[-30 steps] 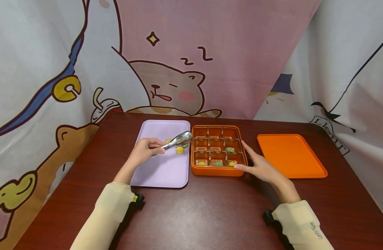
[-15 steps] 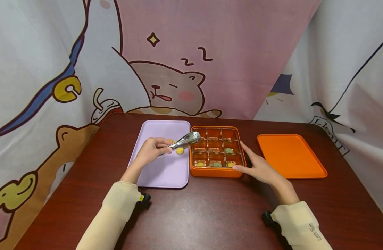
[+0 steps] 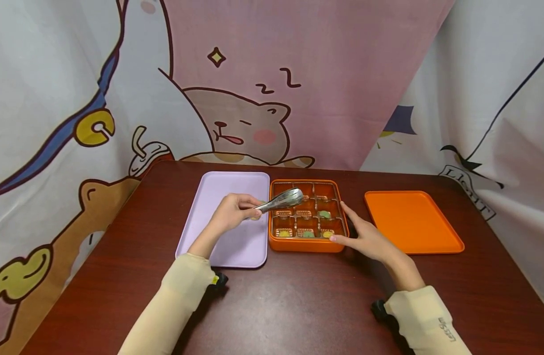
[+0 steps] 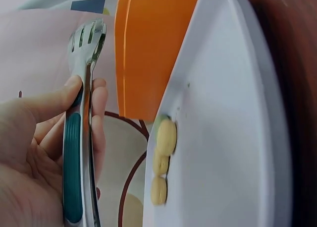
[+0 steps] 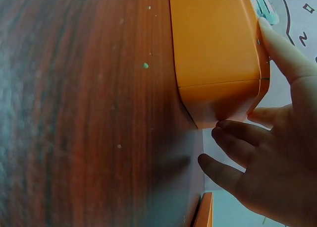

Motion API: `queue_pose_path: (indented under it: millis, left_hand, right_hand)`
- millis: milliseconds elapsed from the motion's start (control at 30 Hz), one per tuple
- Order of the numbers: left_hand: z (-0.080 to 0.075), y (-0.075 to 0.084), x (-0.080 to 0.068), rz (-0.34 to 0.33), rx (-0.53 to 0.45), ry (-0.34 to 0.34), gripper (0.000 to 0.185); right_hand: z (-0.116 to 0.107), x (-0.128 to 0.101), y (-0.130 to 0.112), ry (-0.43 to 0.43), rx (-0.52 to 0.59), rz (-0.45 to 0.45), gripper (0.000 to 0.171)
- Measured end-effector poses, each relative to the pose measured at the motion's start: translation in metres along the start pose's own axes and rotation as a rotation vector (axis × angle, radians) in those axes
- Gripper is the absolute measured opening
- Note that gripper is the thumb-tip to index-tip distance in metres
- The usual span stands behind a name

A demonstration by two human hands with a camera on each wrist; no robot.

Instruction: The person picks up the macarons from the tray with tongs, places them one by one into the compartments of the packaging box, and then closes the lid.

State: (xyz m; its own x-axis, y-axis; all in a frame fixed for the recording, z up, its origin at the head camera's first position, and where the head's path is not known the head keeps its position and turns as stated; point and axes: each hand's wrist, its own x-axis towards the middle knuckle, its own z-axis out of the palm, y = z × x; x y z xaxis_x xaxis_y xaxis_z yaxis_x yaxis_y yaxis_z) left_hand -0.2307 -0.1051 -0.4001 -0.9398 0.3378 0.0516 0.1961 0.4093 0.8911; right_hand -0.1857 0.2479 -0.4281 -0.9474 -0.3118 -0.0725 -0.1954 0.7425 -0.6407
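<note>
While the left hand (image 3: pixel 234 213) hovers over the tray (image 3: pixel 218 246), its fingers curl tight around the tongs (image 3: pixel 281 200), whose arms are squeezed together and point toward 2 o'clock over the far-left cells of the box (image 3: pixel 308 245). Whether anything sits between the tips cannot be told. Three yellow pieces (image 4: pixel 162 161) lie in a row on the tray by its edge nearest the box. At 3 o'clock of the box, the right hand (image 3: pixel 370 239) lies open, straight fingers and thumb pressed against the box's right wall. Compared with a second ago, the left hand and tongs have travelled rightward from the tray to the box; the right hand has stayed put.
</note>
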Motion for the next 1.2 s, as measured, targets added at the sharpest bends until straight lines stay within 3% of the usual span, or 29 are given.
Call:
queue_pose_path:
  millis: [267,467,867,1200]
  left_hand:
    - [0.010,0.008,0.007,-0.016,0.059,0.006,0.021]
    - [0.009,0.009,0.007,-0.009,0.083,0.031,0.029]
    - [-0.017,-0.008,-0.003,-0.072,-0.009,0.089,0.037]
    - [-0.036,-0.022,-0.017,-0.154,0.003,0.128,0.039]
  right_hand:
    - [-0.001,0.000,-0.001,0.003,0.007,-0.004,0.099]
    - [-0.002,0.001,-0.001,0.008,0.008,-0.006,0.099]
    - [-0.002,0.000,-0.001,0.000,0.002,0.004,0.100]
    - [0.002,-0.003,0.000,0.000,0.007,0.014,0.099]
